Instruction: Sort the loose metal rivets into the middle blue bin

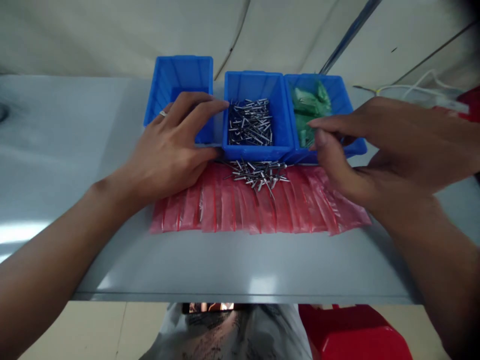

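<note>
My left hand (174, 145) spreads over the gap between the left blue bin (183, 67) and the middle blue bin (258, 154). Its index fingertip and thumb rest at the middle bin's left side. Metal blind rivets (250, 122) lie in that bin, and a loose pile of blind rivets (258, 175) sits in front of it on a row of pink zip bags (240, 210). Over the front of the right blue bin (326, 155) is my right hand (375, 145), slightly blurred. Its thumb and index finger pinch together; what is between them cannot be made out. Green bags (311, 102) fill that bin.
The bins and bags stand on a grey table (225, 260), whose front edge is near my lap. Pale cables (420, 87) and a red object (470, 102) lie at the far right. A red stool (356, 335) is below the table.
</note>
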Motion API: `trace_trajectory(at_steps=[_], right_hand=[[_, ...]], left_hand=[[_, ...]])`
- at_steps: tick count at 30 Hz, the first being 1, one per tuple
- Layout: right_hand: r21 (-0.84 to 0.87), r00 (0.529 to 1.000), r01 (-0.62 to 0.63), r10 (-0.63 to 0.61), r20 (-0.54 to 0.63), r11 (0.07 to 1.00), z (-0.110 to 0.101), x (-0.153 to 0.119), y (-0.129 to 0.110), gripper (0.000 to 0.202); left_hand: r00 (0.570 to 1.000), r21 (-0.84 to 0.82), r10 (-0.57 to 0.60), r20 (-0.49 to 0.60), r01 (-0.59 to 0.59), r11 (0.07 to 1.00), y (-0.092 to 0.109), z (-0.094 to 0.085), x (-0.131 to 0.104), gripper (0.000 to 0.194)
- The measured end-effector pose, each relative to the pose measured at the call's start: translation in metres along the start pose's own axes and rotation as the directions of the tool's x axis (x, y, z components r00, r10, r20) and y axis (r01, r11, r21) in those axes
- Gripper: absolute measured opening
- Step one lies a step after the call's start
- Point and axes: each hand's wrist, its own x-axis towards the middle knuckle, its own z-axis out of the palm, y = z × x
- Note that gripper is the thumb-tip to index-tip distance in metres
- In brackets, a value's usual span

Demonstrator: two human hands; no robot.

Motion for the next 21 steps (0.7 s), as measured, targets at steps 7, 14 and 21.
trace_trajectory(at_steps=[7,14,21], right_hand=[[-0.08,0.92,0.373,-0.357,0.16,0.924,0.006,0.007,0.004,0.02],[0.055,0.945,0.271,-0.276,0.174,0.961,0.011,0.001,-0.003,0.019],[0.229,0.985,0.035,-0.072,0.154,0.973,0.016,0.002,-0.009,0.019]], left_hand=[[0.976,-0.061,-0.193,-0.101,0.188,0.98,0.012,-0.008,0.001,0.042],[0.982,-0.004,-0.077,-0.171,0.078,0.997,0.03,-0.012,0.001,0.045],[0.98,0.036,-0.05,-0.193,0.058,0.998,0.028,-0.003,0.0,0.036]])
